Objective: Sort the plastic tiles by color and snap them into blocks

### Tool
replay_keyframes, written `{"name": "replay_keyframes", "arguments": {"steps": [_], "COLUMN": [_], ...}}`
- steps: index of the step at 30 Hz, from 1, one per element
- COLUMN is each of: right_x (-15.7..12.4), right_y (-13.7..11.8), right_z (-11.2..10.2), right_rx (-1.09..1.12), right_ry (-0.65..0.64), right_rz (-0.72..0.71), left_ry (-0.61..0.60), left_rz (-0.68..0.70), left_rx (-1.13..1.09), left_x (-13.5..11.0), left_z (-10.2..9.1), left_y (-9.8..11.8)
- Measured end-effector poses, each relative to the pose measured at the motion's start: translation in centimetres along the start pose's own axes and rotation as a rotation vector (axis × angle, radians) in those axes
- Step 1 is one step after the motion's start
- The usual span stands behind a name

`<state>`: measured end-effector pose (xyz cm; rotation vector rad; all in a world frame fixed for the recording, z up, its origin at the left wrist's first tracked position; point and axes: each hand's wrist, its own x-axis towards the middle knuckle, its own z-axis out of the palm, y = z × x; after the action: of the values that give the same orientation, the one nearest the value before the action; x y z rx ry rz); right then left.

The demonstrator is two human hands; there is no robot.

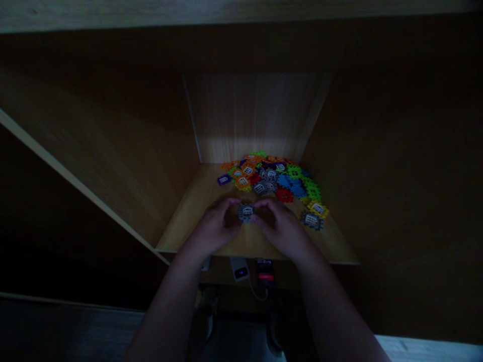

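Between my two hands is a grey toothed building tile (246, 212) with a white window-like grid in its middle. My left hand (219, 223) pinches its left edge with thumb and fingers. From the other side, my right hand (281, 226) pinches its right edge. The tile is just above or on the wooden shelf (188, 221); I cannot tell which. Beyond my hands lies a heap of similar tiles, among them grey tiles (264, 187), a red tile (284, 195), blue tiles (290, 185), orange tiles (248, 170) and green tiles (312, 189).
Right of my right hand lie another grey tile (312, 220) and a yellow tile (318, 208). A purple tile (224, 179) lies at the heap's left. Wooden cabinet walls enclose the shelf. Below its front edge are a white device (239, 269) and a phone (265, 273) with a cable.
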<state>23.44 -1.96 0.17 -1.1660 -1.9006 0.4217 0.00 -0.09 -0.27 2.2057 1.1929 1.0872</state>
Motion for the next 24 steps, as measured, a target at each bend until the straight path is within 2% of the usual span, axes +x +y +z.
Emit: {"name": "replay_keyframes", "arguments": {"steps": [4, 8, 15, 24], "right_x": [0.04, 0.06, 0.07, -0.19], "right_y": [-0.04, 0.14, 0.03, 0.07], "right_z": [-0.08, 0.0, 0.23, 0.37], "right_rx": [-0.034, -0.048, -0.064, -0.049], "right_ry": [0.066, 0.076, 0.056, -0.034], "right_rz": [0.073, 0.075, 0.037, -0.033], "left_ry": [0.005, -0.003, -0.008, -0.007], "left_rz": [-0.011, -0.025, -0.038, -0.03], "left_rx": [0.011, 0.012, 0.003, -0.013], "left_x": [-0.02, 0.1, 0.16, 0.25], "left_z": [0.12, 0.12, 0.02, 0.12], "left_y": [-0.1, 0.06, 0.33, 0.12]}}
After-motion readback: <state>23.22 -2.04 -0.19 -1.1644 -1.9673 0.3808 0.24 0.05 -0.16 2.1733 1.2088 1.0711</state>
